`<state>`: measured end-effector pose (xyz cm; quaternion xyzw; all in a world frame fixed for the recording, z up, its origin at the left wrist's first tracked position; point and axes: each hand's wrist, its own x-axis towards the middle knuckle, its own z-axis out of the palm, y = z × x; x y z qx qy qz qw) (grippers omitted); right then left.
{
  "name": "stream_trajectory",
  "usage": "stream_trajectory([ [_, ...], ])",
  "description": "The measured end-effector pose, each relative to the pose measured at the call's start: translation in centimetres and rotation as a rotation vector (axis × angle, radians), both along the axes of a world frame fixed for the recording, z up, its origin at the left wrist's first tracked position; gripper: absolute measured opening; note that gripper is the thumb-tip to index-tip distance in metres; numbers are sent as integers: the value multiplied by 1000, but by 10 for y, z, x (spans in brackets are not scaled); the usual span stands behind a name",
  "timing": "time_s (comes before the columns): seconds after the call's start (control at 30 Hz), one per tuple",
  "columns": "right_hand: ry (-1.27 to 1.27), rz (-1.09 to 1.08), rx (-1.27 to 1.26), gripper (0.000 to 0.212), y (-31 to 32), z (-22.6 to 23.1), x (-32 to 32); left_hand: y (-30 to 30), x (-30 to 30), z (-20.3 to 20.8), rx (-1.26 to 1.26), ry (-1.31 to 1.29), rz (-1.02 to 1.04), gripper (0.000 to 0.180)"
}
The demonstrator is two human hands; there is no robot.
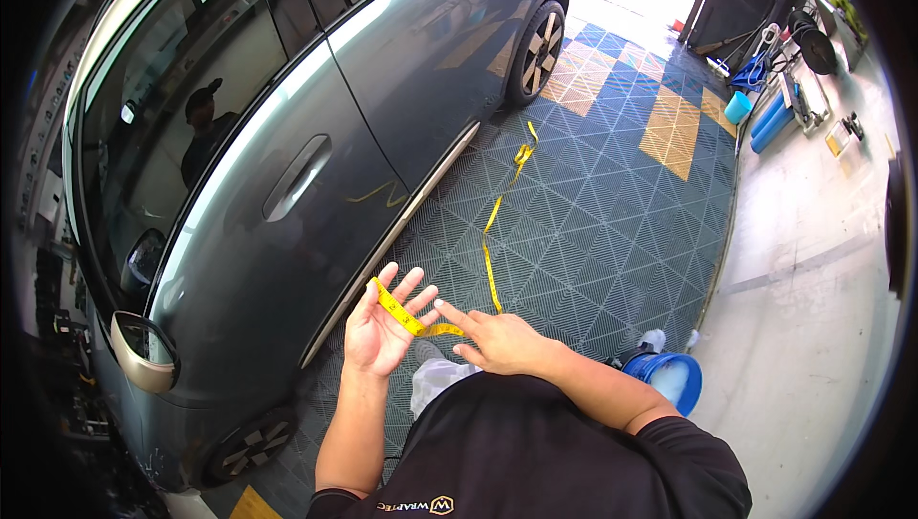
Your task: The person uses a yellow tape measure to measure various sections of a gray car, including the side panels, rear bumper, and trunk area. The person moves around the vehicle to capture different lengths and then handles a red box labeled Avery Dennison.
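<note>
A yellow tape measure (404,315) crosses the raised fingers of my left hand (376,339). That palm faces up with its fingers spread, and the tape's end sits by the thumb and forefinger. From there a short length sags across to my right hand (505,342), which is closed around it with the forefinger stretched toward the left fingers. Past the right hand, the loose tape runs away over the floor and ends in a small twist. Where the right fingers grip is partly hidden.
A dark grey car (382,70) stands close on my left, doors shut, its side mirror (143,352) jutting out. Patterned tiles (593,223) cover the floor. At my right are a blue bucket (690,380) and a pale wall (813,261) with hanging tools. A bright doorway lies ahead.
</note>
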<state>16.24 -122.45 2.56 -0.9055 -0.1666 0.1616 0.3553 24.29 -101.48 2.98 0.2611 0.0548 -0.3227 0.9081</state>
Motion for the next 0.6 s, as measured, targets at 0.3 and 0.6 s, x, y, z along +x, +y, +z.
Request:
stream_trajectory([
  [0.3,-67,-2,24,73,1,-8,-2,2,-1,-3,5,14,-2,41],
  [0.6,-89,-18,-2,74,1,-9,-1,-4,2,6,-64,-33,2,41],
])
